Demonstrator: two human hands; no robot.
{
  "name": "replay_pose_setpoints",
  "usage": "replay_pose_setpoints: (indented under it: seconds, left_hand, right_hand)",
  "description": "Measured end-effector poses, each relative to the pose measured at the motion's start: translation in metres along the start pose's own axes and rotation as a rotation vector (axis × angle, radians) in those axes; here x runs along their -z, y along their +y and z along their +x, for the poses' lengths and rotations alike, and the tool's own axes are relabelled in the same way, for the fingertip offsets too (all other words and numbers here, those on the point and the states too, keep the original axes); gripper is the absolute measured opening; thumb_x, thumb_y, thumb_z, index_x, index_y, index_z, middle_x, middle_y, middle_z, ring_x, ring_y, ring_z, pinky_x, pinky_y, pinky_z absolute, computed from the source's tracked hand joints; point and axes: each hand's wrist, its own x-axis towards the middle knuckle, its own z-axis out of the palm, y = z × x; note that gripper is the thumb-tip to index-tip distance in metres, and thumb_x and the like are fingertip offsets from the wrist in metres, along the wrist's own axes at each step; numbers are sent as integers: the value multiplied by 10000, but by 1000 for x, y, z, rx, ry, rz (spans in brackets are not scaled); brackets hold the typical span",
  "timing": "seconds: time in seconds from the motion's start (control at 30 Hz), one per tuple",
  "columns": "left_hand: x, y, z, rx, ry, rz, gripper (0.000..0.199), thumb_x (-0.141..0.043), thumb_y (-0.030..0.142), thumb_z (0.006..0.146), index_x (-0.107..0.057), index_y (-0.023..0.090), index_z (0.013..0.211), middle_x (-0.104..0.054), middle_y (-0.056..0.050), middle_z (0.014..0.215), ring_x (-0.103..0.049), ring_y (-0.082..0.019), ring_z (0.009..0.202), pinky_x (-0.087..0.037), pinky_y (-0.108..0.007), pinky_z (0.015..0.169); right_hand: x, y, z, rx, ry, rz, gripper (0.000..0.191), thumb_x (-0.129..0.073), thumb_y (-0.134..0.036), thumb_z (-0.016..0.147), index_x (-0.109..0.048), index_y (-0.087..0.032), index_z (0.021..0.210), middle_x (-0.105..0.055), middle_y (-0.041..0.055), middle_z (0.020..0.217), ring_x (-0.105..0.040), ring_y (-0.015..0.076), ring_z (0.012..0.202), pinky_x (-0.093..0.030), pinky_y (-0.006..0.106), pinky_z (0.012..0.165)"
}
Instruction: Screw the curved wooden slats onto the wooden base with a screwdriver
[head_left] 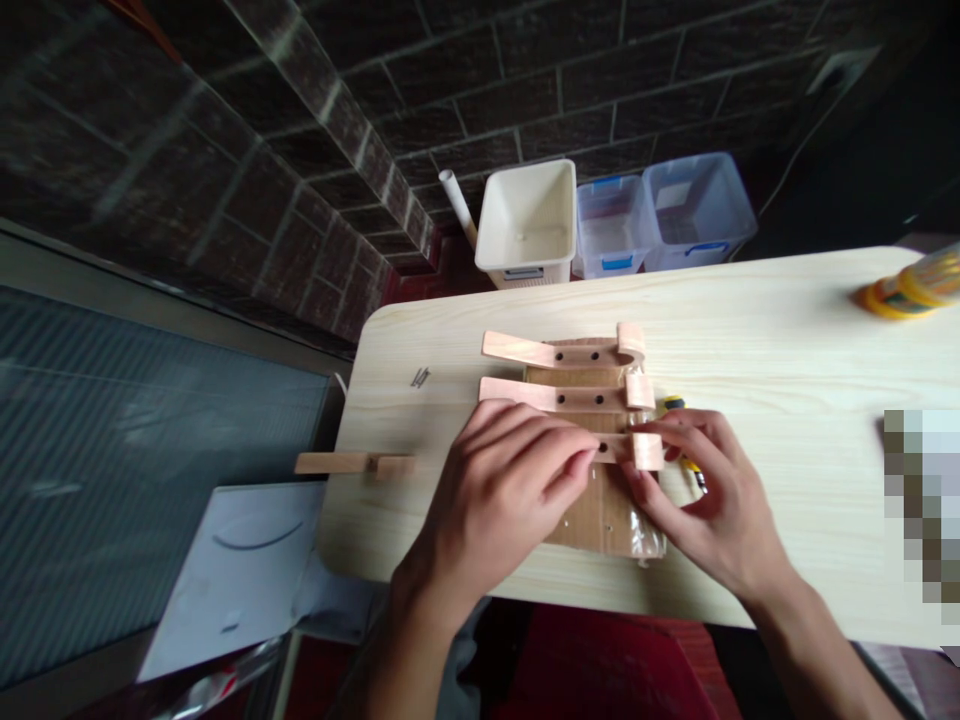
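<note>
- The nearest wooden hook point(647, 452) lies across the cardboard point(589, 520) at the centre of the frame, below two more in a stack of rows: the middle wooden hook point(581, 399) and the top wooden hook point(581, 356).
- The right hand point(712, 510) grasps the curved end of the nearest hook, thumb on the lower side, fingers on the upper.
- The left hand point(510, 480) arches over the straight end, thumb and forefinger tips close together beside a dark hole; whether they pinch anything small, I cannot tell.
- The step in hand seems to be placing and steadying this hook; a light hold on the curved end, with the straight part pressed flat, should stop it from pivoting.
- The two upper hooks make a good guide: matching hole to hole and curve to curve would give an even row.
- Clear plastic shows at the cardboard's right edge and could let the wood slip, so gentle downward pressure is worth having.
- Small metal pins point(421, 377), perhaps screws, lie at the left of the tabletop point(795, 350), and a yellow-and-black tool point(673, 403) sits partly behind the right hand; the fingers do well to avoid nudging it.
</note>
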Motion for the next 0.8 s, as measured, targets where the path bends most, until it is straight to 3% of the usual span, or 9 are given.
replay_pose_setpoints:
  seconds: [0.17,0.27,0.43,0.5,0.57,0.6,0.67,0.8]
  left_hand:
    - [40,-9,-3,86,286,19,293,-786,51,864,-727,244,1076,-807,9,1019,-768,-182,935,-603,-355,900]
    - [51,-22,-7,104,328,110,270,-789,75,866,-738,252,1063,-805,8,1009,-765,-183,913,-606,-353,908]
    - [34,-39,-26,90,244,80,302,-787,33,845,-730,229,1068,-811,-7,1015,-768,-195,940,-612,-358,892]
    - [20,-38,-37,125,360,73,317,-780,23,845,-735,229,1082,-810,-5,1008,-759,-186,907,-615,-352,864]
    - [10,-31,-46,228,617,-21,312,-761,16,854,-734,223,1086,-796,-5,987,-739,-176,852,-622,-338,783]
    - [7,-26,-48,292,679,-92,304,-745,26,870,-727,216,1106,-791,-17,1010,-732,-180,846,-624,-341,745]
    - [5,-17,-49,295,692,-210,212,-752,88,884,-715,209,1054,-776,-24,983,-719,-194,832,-627,-358,707]
    - [4,-19,-43,333,714,-386,155,-700,105,946,-701,226,1042,-744,-23,960,-707,-188,907,-637,-359,803]
  right_hand:
    - [0,2,-2,-22,-18,9,326,-760,-274,925,-693,-289,1244,-602,83,1188,-627,240,1014,-624,384,804]
    - [0,2,-2,-16,-14,8,331,-754,-270,928,-694,-292,1253,-599,85,1198,-628,247,1045,-633,393,830]
    - [-1,2,-5,-15,-25,-20,335,-737,-265,949,-693,-307,1279,-599,86,1215,-625,252,1119,-632,400,903]
    - [-1,4,-9,-26,-42,-33,407,-754,-282,945,-667,-304,1342,-606,96,1242,-625,263,1148,-624,408,922]
    - [-1,6,-14,-37,-39,-17,552,-804,-308,912,-607,-280,1427,-609,116,1285,-623,282,1177,-617,408,912]
    - [0,7,-16,-40,-31,1,615,-830,-313,889,-580,-263,1448,-609,126,1302,-621,291,1191,-614,403,897]
    - [0,8,-19,-43,-19,42,634,-860,-303,858,-573,-236,1419,-611,135,1298,-617,301,1195,-606,390,865]
    - [-1,11,-24,-64,29,59,559,-854,-272,855,-608,-226,1355,-628,126,1240,-630,289,1116,-589,390,824]
